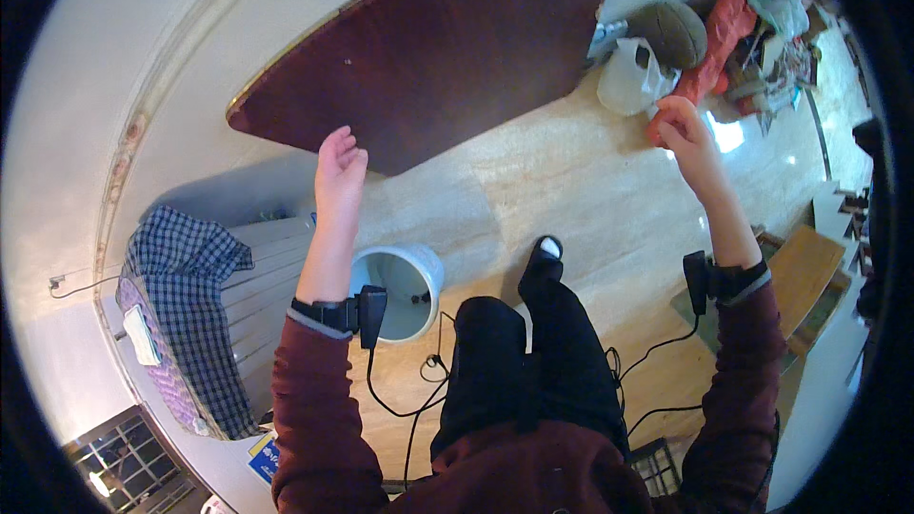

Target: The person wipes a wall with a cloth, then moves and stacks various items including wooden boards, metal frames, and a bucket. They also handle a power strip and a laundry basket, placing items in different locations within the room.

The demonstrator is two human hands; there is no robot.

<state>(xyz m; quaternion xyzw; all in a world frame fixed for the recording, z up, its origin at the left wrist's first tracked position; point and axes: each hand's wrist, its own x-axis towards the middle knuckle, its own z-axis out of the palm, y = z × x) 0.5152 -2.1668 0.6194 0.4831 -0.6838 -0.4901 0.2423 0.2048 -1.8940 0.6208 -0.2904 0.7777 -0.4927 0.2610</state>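
My left hand [340, 164] is raised in front of the dark red-brown board [428, 48], near its lower left edge. Its fingers are loosely curled together, and nothing shows in them. On the right, my right hand [687, 133] is held up with its fingers bent in toward the thumb. A reddish patch shows at its fingertips, and I cannot tell whether it is something held or lies behind. Behind that hand are a white plastic bag [628, 76] and a red bag [716, 43]. Each of my wrists wears a black strap with a small device and cable.
Below my left forearm stands a white bucket [430, 276] with small dark bits inside. A checked cloth [190, 300] drapes over furniture at the left. A dark ball [674, 33] sits among the bags at the far right. A wooden stool-like piece [804, 271] stands right; cables hang by my legs.
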